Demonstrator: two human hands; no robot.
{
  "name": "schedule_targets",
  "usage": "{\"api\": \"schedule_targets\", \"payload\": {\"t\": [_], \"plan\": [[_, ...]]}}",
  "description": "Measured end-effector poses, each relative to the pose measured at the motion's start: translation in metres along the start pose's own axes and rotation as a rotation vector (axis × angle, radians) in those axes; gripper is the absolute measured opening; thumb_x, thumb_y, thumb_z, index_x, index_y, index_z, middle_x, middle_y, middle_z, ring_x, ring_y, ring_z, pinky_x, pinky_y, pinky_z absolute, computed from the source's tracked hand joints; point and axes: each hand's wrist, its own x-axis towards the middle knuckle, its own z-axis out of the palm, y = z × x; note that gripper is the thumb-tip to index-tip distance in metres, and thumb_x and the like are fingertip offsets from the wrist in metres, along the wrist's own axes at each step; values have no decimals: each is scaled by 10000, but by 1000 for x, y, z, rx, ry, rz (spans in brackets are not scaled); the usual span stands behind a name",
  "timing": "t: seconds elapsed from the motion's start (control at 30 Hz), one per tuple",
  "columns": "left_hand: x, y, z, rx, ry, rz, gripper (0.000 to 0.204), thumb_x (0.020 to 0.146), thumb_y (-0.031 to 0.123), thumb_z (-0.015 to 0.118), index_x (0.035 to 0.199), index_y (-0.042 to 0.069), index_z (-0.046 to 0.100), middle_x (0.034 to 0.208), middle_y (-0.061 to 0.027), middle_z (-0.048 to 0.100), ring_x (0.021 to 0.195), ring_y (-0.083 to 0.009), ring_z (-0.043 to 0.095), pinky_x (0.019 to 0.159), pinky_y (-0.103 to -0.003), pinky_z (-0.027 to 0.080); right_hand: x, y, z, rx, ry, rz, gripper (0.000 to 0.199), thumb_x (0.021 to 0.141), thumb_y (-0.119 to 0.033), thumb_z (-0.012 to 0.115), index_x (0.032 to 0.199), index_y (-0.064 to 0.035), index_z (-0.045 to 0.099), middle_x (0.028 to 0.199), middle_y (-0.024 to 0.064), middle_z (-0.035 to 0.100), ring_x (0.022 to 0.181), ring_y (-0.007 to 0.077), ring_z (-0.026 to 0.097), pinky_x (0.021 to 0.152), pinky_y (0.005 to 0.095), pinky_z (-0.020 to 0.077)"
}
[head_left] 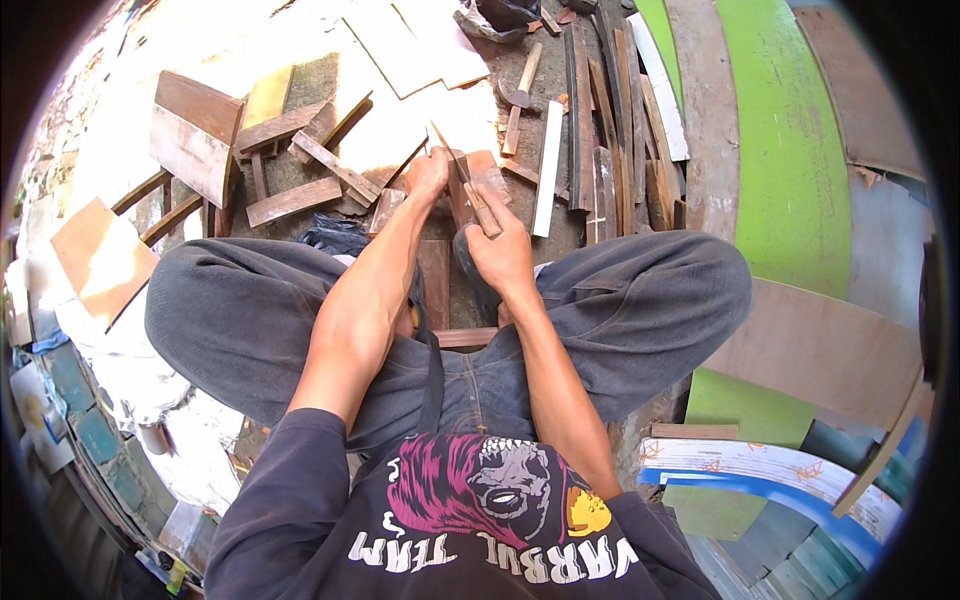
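Rough, matt brown wood offcuts [295,200] lie around; the chisel [470,195] has a wooden handle; the trousers [240,310] are faded grey denim cloth.

Hemmed in at centre frame: left hand [428,172] and right hand [500,250] close together over a reddish wood block [478,180], a knife-like tool [470,190] between them. Boxed in below by bent knees in grey trousers [240,310], lower left and lower right. Cluttered at upper left with loose wood offcuts [300,200] and a brown board [195,135]. Blocked at upper right by a tight row of dark wooden slats [610,130] and a white strip [547,170]. Hammer [520,90] lying just above. Narrow bare ground [560,230] right of the right hand.
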Motion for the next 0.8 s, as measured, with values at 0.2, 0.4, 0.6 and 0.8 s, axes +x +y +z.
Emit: {"api": "schedule_targets", "payload": {"t": [0.2,0.4,0.6,0.8], "plan": [[8,-11,-7,24,-60,59,637,967,438,373,1181,-97,644,1218,-327,633,1207,-413,596,1042,-463,432,-69,-33,-37,-18,-96,-51,591,901,-219,638,1437,-20,489,1343,230,608,1273,362,573,1061,383,438],[-10,7,-13,60,-82,50,567,971,390,408,1159,-118,575,1014,-279,682,877,-368,708,794,-455,577,-84,-19,-41,25,-33,-101,531,884,-142,586,1400,-28,534,1302,223,634,1202,367,622,995,368,488],[-17,18,-10,-42,-122,-15,565,979,412,425,1134,-106,593,993,-289,694,829,-370,721,819,-451,558,14,-1,14,-44,43,-4,577,817,-82,541,1394,-76,545,1272,251,623,1151,447,602,982,431,489],[-11,0,-10,75,45,-41,590,962,443,450,1070,-106,639,1080,-328,674,1072,-417,659,983,-474,473,-99,-5,-35,23,-33,-73,600,800,50,490,1397,3,528,1357,197,613,1296,302,562,1064,352,443]]}}
